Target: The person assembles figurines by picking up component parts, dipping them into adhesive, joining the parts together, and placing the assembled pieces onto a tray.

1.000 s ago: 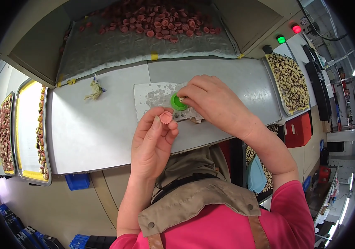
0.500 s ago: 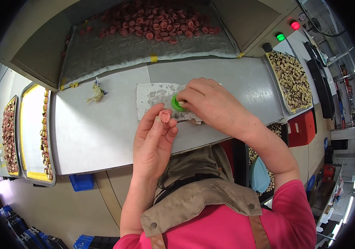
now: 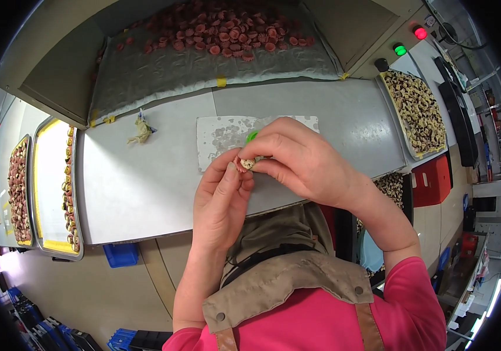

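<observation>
Pink fluted cup (image 3: 239, 165), pinched in the left hand (image 3: 221, 199) over the near edge of a spotted white board (image 3: 222, 136), meets a cream, dark-flecked piece (image 3: 247, 164) pinched by the right hand (image 3: 306, 161), a green dish (image 3: 251, 136) mostly hidden just beyond.

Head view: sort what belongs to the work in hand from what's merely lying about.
Apparently in use: red fluted cup in the left hand; pale speckled piece in the right hand; green cup; spotted white board; piled red cups.

Apparently lying about: crumpled wad; blue bin; red bin.
</observation>
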Demonstrator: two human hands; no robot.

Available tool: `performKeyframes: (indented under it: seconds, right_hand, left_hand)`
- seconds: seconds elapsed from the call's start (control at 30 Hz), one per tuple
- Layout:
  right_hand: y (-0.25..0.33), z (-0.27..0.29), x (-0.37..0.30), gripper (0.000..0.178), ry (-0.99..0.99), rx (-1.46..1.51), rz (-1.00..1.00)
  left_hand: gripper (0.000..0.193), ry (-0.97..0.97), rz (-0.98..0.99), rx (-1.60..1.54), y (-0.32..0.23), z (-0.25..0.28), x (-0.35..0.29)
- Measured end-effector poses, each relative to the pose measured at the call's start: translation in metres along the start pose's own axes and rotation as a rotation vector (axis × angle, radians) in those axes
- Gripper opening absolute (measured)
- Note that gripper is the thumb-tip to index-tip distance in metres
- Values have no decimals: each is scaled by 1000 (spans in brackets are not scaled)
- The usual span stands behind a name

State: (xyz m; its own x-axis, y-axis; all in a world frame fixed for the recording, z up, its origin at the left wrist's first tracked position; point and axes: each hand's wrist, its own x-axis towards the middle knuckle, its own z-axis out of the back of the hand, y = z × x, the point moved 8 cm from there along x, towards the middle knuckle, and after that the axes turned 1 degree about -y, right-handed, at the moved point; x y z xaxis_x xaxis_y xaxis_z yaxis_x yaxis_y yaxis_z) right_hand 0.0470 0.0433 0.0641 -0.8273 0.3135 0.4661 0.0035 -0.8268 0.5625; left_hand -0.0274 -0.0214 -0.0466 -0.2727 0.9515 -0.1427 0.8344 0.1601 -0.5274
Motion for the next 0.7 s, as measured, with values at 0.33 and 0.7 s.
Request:
performKeyframes:
  seconds: [0.33,0.7]
  right_hand:
    - [2,-7,-8,24,-86,68,-20]
    - [0,-6,-15,19,-120,68,-151]
  left_hand:
    - [28,-19,-38,52,-2,-2,-1]
    - [28,-59,-211,213,-6,-4,-7]
